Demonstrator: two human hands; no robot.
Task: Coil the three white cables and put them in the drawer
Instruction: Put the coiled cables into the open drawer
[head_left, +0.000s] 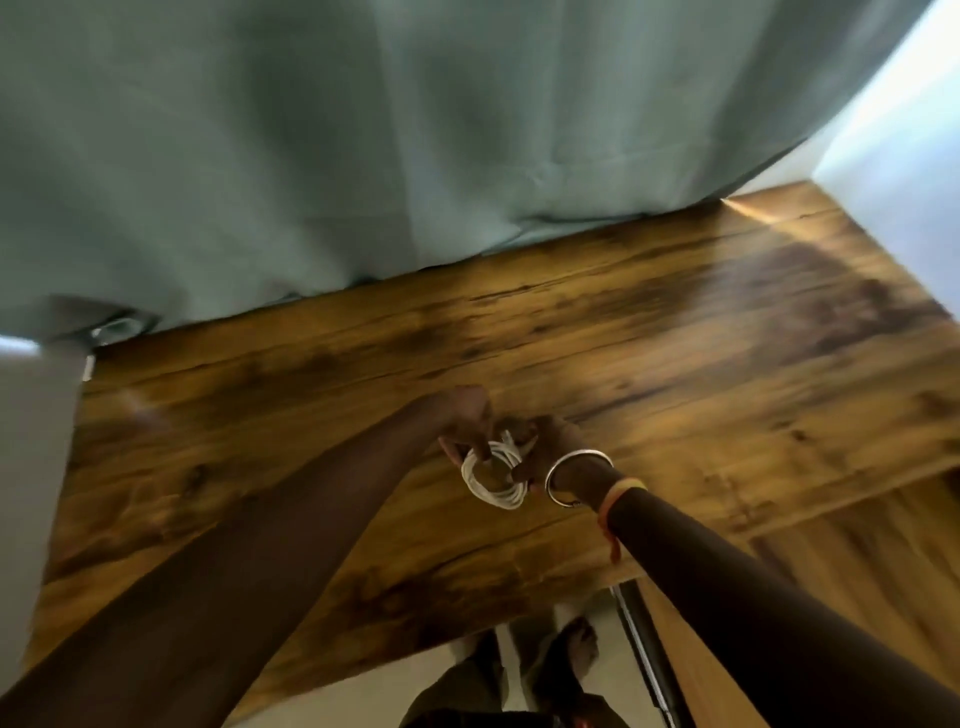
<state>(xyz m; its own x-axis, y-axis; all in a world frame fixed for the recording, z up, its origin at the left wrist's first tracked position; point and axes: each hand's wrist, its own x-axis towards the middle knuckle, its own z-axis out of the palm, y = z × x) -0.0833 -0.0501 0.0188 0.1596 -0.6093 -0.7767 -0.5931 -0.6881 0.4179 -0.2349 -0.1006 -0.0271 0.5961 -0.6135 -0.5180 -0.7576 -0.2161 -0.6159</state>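
A white cable (494, 478) wound into a small round coil hangs just above the middle of the wooden table (675, 374). My left hand (465, 418) pinches the coil's upper left side. From the right, my right hand (553, 441), with a silver bangle on its wrist, grips the coil's upper right side. Another white coil (117, 328) lies at the table's far left edge, half under the curtain. No drawer can be made out for certain; the frame is blurred.
A pale green curtain (363, 130) hangs along the table's back edge. A white block (36, 415) stands at the left. A wooden panel (857, 597) with a metal rail (647, 660) lies lower right. My feet (574, 654) show below the front edge.
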